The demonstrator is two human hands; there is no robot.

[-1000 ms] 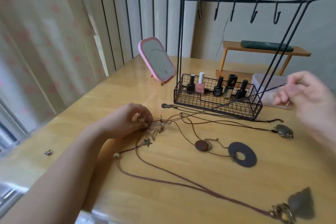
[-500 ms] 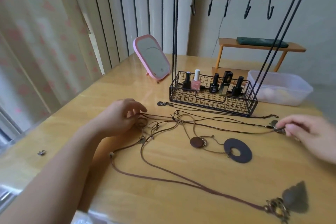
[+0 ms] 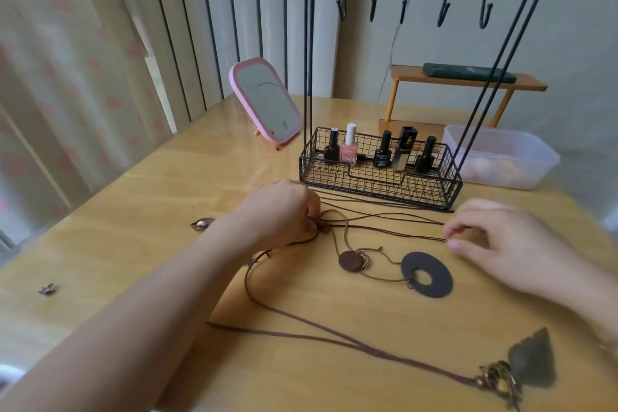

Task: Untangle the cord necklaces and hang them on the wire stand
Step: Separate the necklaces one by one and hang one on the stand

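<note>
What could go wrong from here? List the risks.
1. The left hand pins the knot while the right hand pinches cords running from it; pulling apart may tighten it.
2. The cords pass close by the wire stand; a tug might snag it and topple the nail polish bottles.

the cord necklaces (image 3: 354,227) lie in a brown tangle on the counter (image 3: 140,211), knotted just in front of the wire stand (image 3: 381,174). thin cords run rightward from the knot. a round wooden pendant (image 3: 349,260) and a dark flat ring pendant (image 3: 427,274) rest near the middle; a dark leaf-shaped pendant (image 3: 531,365) with metal rings lies at the near right. the black stand is upright, its five top hooks (image 3: 444,12) bare, its basket holding small bottles.
</note>
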